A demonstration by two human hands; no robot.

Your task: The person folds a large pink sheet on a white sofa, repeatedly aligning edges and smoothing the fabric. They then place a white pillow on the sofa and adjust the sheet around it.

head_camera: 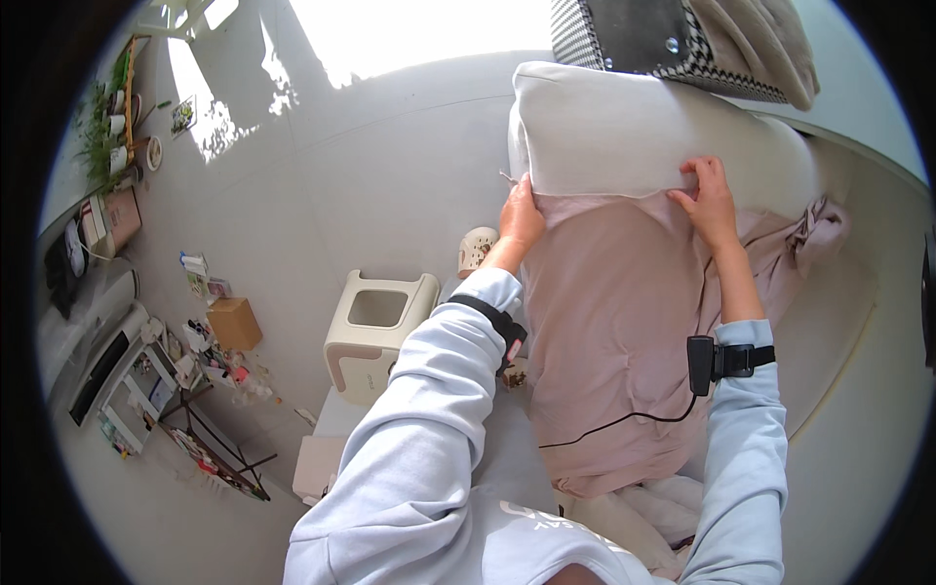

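Note:
A thick cream-white padded block [621,131], perhaps a cushion or a mattress end, lies across the upper right. Dusty-pink cloth [614,314] meets its near edge and spreads down towards me, wrinkled. At the block's left corner, my left hand [523,216] grips the edge of the pink cloth, and a small strip sticks out beside the fingertips. My right hand [709,201] rests along the same seam further right, fingers curled over the white surface and thumb near the pink edge. Whether it pinches any fabric is unclear. More pink cloth [823,223] lies bunched at the right.
Behind the block stands a houndstooth-edged black item [636,33] with a beige blanket [760,44]. On the floor are a cream clog [479,248], a cream plastic box [380,336] with an opening, and a cardboard box [234,323]. A black cable [636,414] crosses the pink cloth.

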